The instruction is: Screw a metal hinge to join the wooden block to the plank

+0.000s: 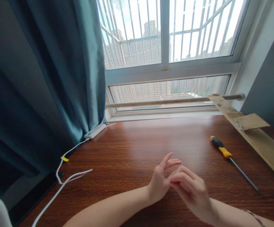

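My left hand [160, 179] is raised over the brown wooden tabletop [132, 145], with some fingers stretched out and apart. Its thumb side is partly hidden where the hands meet. My right hand [195, 190] has its fingers bent and pressed together, their tips touching the left hand. Whether anything small lies between those fingertips cannot be made out. To the right of both hands, a screwdriver [226, 153] with a black and yellow handle lies on the tabletop, its metal shaft pointing toward the near right. Neither hand touches it.
A long wooden board [250, 135] with a small attached piece [252, 122] leans on the rail [160, 103] before the window. At left are a white power strip [95, 130], a white cable [54, 197], a yellow tag [65, 158] and a blue curtain [80, 63].
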Demonstrator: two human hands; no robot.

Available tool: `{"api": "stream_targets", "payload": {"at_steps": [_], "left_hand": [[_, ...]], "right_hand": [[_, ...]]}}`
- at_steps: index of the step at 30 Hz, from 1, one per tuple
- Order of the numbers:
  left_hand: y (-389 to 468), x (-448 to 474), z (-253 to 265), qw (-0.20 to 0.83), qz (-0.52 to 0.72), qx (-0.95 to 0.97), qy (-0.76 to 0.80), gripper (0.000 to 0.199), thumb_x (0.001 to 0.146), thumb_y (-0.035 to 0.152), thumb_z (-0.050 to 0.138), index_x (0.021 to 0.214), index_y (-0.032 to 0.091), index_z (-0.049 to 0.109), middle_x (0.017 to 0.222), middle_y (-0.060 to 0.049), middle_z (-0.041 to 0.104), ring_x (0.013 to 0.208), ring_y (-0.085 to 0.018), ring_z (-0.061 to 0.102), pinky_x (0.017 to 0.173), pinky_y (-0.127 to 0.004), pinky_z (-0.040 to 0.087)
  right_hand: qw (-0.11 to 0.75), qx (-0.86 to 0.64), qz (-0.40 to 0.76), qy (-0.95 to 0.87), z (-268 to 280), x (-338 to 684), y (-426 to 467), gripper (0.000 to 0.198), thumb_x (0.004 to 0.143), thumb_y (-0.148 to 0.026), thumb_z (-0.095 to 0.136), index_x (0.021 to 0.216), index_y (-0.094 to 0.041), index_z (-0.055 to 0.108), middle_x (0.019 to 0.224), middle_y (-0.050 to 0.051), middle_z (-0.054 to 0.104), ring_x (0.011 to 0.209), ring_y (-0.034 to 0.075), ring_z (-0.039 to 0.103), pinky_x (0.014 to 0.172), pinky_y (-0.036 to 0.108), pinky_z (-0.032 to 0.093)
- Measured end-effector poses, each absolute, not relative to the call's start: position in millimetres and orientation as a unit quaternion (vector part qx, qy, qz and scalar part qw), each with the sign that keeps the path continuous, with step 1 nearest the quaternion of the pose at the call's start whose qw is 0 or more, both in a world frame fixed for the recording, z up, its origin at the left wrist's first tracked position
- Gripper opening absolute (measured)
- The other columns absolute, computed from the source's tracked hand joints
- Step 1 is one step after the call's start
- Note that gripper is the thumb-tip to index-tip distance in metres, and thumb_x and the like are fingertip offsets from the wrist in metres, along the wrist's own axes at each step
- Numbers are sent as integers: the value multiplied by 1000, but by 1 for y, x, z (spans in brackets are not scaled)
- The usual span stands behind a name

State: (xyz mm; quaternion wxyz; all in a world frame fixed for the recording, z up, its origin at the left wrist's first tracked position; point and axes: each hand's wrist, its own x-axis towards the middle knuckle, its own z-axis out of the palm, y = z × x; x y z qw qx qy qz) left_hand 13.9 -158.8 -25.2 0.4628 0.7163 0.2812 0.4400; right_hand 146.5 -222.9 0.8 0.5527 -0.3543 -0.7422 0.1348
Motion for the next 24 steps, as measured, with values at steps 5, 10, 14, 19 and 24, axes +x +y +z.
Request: {"api": "stream_targets", "payload": {"at_steps": [5, 10, 14, 19, 24], "left_hand": [[-155, 14, -27, 484, 386, 695, 366, 24, 78, 38, 60, 74, 15, 66, 60, -2, 64, 55, -12, 57, 54, -22, 46], [-157, 11, -26, 481, 372, 693, 388, 47, 82, 47, 53, 47, 15, 51, 36, 4, 41, 35, -5, 36, 40, -19, 31], [-163, 13, -23, 533, 432, 656, 314, 28, 87, 38, 49, 85, 15, 65, 68, -3, 63, 61, -12, 59, 58, -22, 46], [-178, 14, -19, 603, 447, 633, 189, 43, 87, 33, 51, 130, 31, 47, 144, -7, 35, 130, -24, 35, 101, -38, 37], [-183, 10, -17, 611, 357, 703, 77, 55, 81, 45, 57, 134, 30, 44, 143, -11, 35, 126, -29, 40, 102, -46, 35]], "right_hand": [[513, -397, 148, -747, -19, 149, -199, 35, 88, -32, 51, 57, -19, 47, 53, -3, 49, 47, 8, 45, 46, 19, 37], [545, -454, 183, -680, -30, 153, -202, 22, 91, -28, 45, 71, -19, 51, 59, -3, 50, 51, 9, 49, 50, 18, 43], [552, -415, 207, -693, -33, 151, -204, 46, 85, -29, 55, 128, -21, 40, 126, 12, 47, 118, 22, 47, 95, 35, 44], [480, -354, 276, -754, -33, 155, -211, 66, 87, -30, 52, 144, -30, 19, 151, 9, 16, 140, 26, 13, 110, 47, 24], [429, -236, 326, -809, -18, 158, -214, 57, 86, -39, 51, 139, -29, 35, 140, 12, 39, 134, 28, 29, 103, 47, 33]]}}
